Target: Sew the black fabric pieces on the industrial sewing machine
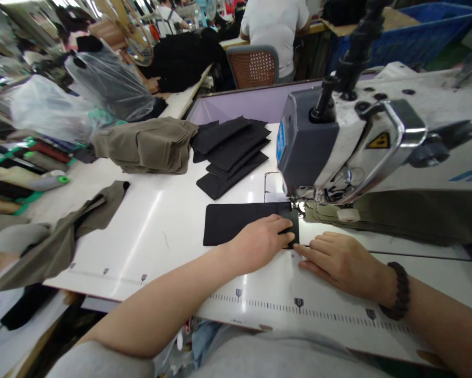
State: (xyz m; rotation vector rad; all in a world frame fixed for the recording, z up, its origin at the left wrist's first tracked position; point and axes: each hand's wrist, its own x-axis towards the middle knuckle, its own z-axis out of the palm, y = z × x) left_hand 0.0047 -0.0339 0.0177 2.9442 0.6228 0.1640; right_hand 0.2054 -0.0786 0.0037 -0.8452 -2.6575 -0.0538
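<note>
A folded black fabric piece lies flat on the white sewing table, its upper right corner by the needle and presser foot of the sewing machine. My left hand rests on the right part of that piece, fingers stretched out and pressing down. At the lower right corner of the piece, the index fingertip of my right hand touches the edge. Its thumb sits a little apart on the table, and the other fingers are loosely bent. Behind the piece is a loose pile of similar black pieces.
A stack of olive-brown fabric pieces stands at the back left. More olive fabric lies under the machine arm. A crumpled olive piece hangs near thread cones. A person in white sits beyond a chair.
</note>
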